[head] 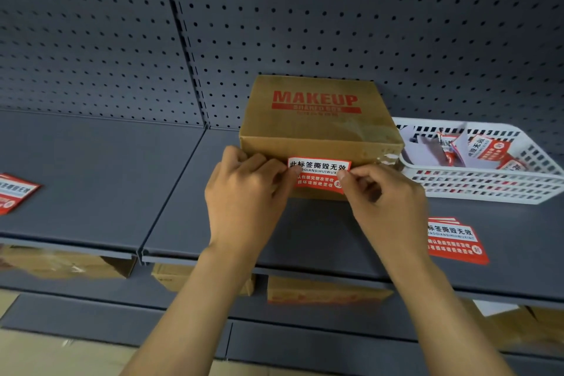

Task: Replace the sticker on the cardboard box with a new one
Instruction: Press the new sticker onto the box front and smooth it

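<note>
Cardboard box [317, 122] printed "MAKEUP"; left hand [244, 192], right hand [384, 195] fingers pinching red-white sticker [319, 175] ends against front.

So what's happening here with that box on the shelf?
A person is working a red-and-white rectangular sticker on the front face of a brown cardboard box printed MAKEUP, which sits on a grey metal shelf. The left hand pinches the sticker's left end, the right hand its right end. More such stickers lie on the shelf, beside a white plastic basket.
</note>
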Tool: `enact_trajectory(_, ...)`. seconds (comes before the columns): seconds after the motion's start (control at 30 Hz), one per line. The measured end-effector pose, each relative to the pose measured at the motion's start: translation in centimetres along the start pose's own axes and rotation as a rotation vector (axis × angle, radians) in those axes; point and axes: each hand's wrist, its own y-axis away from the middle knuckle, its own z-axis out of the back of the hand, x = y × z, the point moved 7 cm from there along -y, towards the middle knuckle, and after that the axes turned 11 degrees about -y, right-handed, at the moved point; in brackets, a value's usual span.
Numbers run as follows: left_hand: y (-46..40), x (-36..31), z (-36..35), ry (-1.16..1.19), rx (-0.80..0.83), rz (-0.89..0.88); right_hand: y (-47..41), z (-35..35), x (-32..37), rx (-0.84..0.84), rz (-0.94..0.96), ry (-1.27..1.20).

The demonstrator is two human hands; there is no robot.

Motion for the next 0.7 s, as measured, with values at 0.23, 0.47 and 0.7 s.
enact_trajectory(0.23,-0.2,-0.1,-0.2,-0.011,-0.017,0.001,-0.1,0.0,0.2,-0.065,-0.025,-0.002)
enact_trajectory(0.47,-0.4,0.0,-0.2,-0.030,-0.014,-0.015,-0.2,0.2,0.4,-0.101,-0.060,0.028)
enact_trajectory(0.7,-0.2,1.2,-0.2,-0.020,0.023,-0.012,0.2,1.2,0.2,-0.140,-0.104,0.242)
